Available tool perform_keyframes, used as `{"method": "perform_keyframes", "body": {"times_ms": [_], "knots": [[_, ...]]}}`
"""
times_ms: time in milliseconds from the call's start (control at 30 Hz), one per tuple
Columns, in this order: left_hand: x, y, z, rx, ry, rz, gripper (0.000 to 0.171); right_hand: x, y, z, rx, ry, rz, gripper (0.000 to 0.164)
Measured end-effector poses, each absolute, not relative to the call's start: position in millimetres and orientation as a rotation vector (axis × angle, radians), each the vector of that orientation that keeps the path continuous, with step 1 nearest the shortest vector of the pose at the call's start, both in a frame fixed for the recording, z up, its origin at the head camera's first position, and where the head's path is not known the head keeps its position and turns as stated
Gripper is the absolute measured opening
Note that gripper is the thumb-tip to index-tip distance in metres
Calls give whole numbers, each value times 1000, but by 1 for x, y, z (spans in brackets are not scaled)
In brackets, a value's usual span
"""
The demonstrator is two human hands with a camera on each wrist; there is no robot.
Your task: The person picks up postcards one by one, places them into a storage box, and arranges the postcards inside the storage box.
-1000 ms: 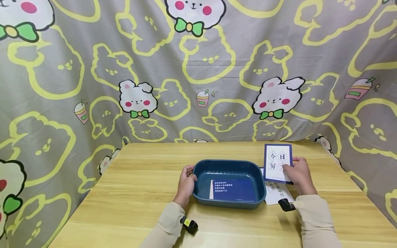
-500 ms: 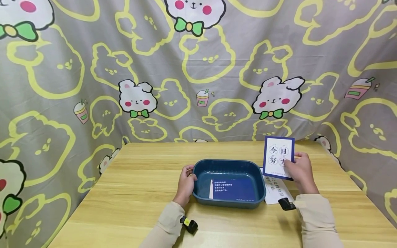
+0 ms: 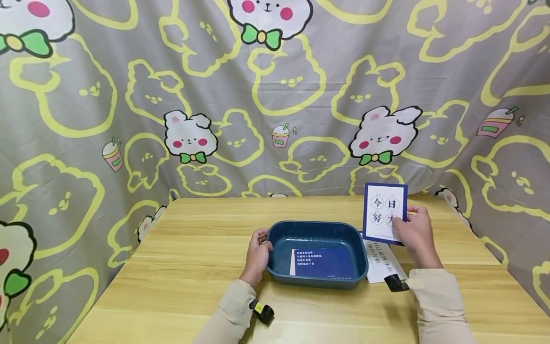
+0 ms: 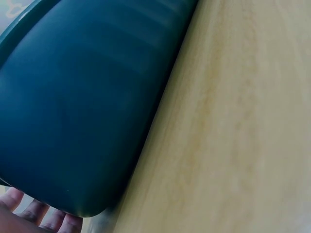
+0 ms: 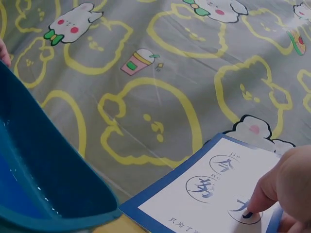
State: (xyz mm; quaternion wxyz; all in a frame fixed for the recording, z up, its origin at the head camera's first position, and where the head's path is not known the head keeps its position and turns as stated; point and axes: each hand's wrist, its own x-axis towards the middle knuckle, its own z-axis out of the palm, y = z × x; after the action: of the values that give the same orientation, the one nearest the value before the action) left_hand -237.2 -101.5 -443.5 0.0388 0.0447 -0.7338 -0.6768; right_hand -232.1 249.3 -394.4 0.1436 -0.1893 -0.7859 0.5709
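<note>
My left hand [image 3: 258, 253] holds the left end of a dark teal plastic basin [image 3: 318, 283], thumb at the rim. In the left wrist view its fingers [image 4: 53, 221] curl against the basin's end wall. A blue printed card [image 3: 322, 262] lies inside the basin, over a paler one whose edge shows at its left. Between thumb and fingers, my right hand [image 3: 417, 236] pinches a blue-bordered white card [image 3: 382, 210] with large Chinese characters, its printed face towards me. The card is raised, just right of the basin's far right corner.
Under the raised card, a white printed card [image 3: 382, 267] lies on the wooden table [image 3: 185, 286] beside the basin's right wall. A grey curtain [image 3: 240, 95] with cartoon rabbits surrounds the table at the back and sides.
My right hand has lifted the blue-bordered card higher, uncovering more of the white card below. The left hand and the basin have stayed in place.
</note>
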Motion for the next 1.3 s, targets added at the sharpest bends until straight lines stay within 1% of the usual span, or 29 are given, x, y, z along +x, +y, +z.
{"method": "perform_keyframes", "body": {"times_ms": [167, 233, 433, 600, 1067, 1300], "knots": [[-243, -102, -454, 134, -2238, -2074, 47, -231, 241, -393, -467, -2273, 1657, 51], [-244, -102, -455, 129, -2233, -2073, 47, -226, 235, -388, -409, -2308, 1672, 53], [-243, -102, -455, 128, -2237, -2070, 46, -222, 222, -382, -361, -2320, 1633, 48], [-243, -103, -455, 132, -2239, -2065, 46, -223, 216, -383, -312, -2342, 1614, 45], [-243, -103, -456, 134, -2247, -2055, 46, -225, 195, -389, -48, -2379, 1496, 37], [-245, -103, -456, 131, -2245, -2055, 46, -224, 184, -390, 48, -2395, 1495, 36]]}}
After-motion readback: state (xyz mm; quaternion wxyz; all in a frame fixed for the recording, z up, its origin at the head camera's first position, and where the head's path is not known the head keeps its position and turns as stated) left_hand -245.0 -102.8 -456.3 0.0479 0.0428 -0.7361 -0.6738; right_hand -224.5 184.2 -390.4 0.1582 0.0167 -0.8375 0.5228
